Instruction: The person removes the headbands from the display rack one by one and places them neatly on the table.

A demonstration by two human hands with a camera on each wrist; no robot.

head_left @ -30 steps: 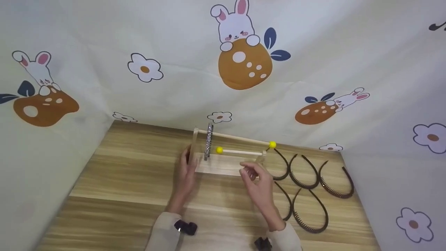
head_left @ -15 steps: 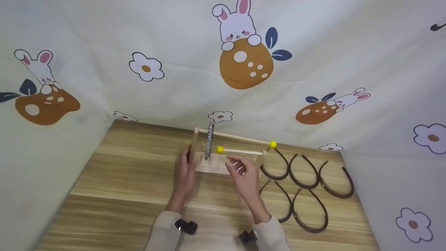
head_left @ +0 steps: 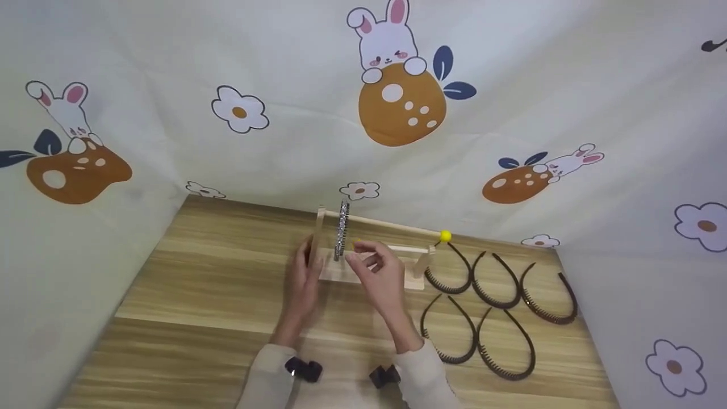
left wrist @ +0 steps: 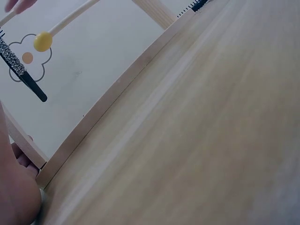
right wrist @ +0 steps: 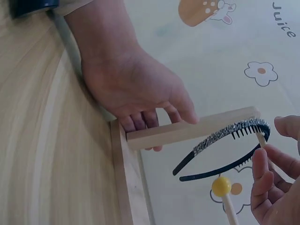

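Observation:
My left hand (head_left: 303, 279) grips the left upright of a wooden rack (head_left: 339, 274), with the thumb on one side and the fingers behind, as the right wrist view shows. A black toothed headband with a glittery silver band (right wrist: 229, 134) hangs from the rack's upper dowel (head_left: 397, 225), close to that upright. My right hand (head_left: 385, 279) is beside the headband, fingers loosely bent and thumb apart, with nothing held between them. Whether its fingertips touch the headband I cannot tell. It partly hides the yellow ball (right wrist: 221, 186) ending the lower dowel.
Several dark toothed headbands (head_left: 507, 305) lie in two rows on the wooden table (head_left: 187, 284), right of the rack. Another yellow ball (head_left: 446, 236) caps the upper dowel's right end. A printed cloth (head_left: 284, 153) surrounds the table at the back and sides.
My right hand has moved left along the rack, from near its right upright to beside the glittery headband. My left hand keeps its grip on the left upright.

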